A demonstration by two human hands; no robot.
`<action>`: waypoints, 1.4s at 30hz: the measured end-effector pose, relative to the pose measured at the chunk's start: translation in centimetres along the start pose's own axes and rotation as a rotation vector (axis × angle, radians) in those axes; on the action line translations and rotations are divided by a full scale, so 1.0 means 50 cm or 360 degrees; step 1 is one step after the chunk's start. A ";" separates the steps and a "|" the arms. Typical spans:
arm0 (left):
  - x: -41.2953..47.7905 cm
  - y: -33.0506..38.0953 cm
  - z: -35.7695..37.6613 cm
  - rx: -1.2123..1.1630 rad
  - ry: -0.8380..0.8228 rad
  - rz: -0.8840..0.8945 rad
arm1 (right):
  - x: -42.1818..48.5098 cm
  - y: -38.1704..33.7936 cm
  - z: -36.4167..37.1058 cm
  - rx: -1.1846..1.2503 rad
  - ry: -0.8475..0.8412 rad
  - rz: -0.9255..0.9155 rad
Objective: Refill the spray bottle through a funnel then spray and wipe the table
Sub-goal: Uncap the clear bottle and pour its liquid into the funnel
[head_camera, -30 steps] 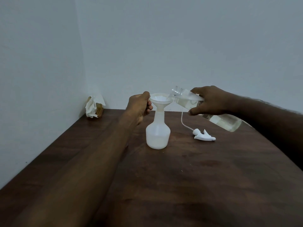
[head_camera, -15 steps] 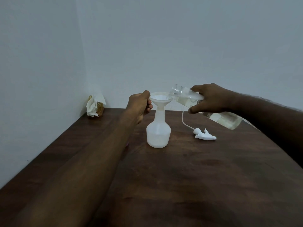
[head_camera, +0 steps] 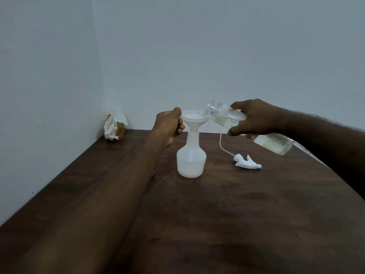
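The white translucent plastic spray bottle [head_camera: 191, 163] stands upright mid-way across the dark wooden table [head_camera: 237, 214], a white plastic funnel [head_camera: 194, 118] seated in its neck. The left hand [head_camera: 167, 125] pinches the funnel's rim; the right hand [head_camera: 254, 117] wraps a clear plastic bottle of pale liquid [head_camera: 274, 143], tipped with its mouth over the funnel. I'd say the pour wants a shallow tilt and a thin stream, so the funnel drains faster than it fills, with the funnel held straight. I count one spray bottle, one funnel, one pouring bottle, one white trigger head with its tube [head_camera: 246, 164] lying on the table beside the spray bottle, one wad of white tissue [head_camera: 113, 126], and two hands.
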State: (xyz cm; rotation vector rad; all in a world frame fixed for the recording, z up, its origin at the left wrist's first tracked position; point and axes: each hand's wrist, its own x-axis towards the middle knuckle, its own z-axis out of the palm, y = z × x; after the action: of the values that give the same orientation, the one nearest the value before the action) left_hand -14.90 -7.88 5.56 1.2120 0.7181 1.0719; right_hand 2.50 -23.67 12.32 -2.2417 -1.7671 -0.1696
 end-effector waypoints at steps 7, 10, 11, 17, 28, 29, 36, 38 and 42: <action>0.002 -0.001 -0.001 0.0017 0.0004 0.0002 | 0.000 -0.003 -0.002 -0.0032 0.0001 0.0006; 0.003 -0.001 -0.001 0.0018 -0.0002 0.0003 | -0.001 -0.004 -0.003 -0.0052 0.0003 0.0013; 0.003 0.000 -0.001 0.0019 -0.0003 0.0002 | -0.001 -0.004 -0.003 -0.0052 0.0002 0.0015; 0.004 -0.001 0.000 0.0024 0.0000 -0.0005 | -0.002 -0.005 -0.006 -0.0037 -0.0012 0.0024; 0.004 0.000 -0.001 0.0026 -0.0007 0.0001 | -0.008 -0.013 -0.009 -0.0092 -0.0022 0.0038; 0.004 0.000 -0.001 0.0032 -0.0004 0.0000 | -0.008 -0.014 -0.010 -0.0099 -0.0021 0.0038; 0.006 -0.001 -0.003 0.0035 -0.0006 -0.0002 | -0.008 -0.018 -0.012 -0.0122 -0.0019 0.0030; 0.006 -0.001 -0.003 0.0032 -0.0009 0.0001 | -0.008 -0.018 -0.012 -0.0137 -0.0024 0.0030; 0.005 -0.001 -0.003 0.0032 -0.0016 0.0005 | -0.008 -0.018 -0.014 -0.0138 -0.0037 0.0029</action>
State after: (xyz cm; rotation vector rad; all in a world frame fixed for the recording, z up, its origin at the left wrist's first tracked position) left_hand -14.93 -7.57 5.50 1.2354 0.7213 1.0628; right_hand 1.57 -24.07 13.00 -2.3284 -1.7829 -0.2210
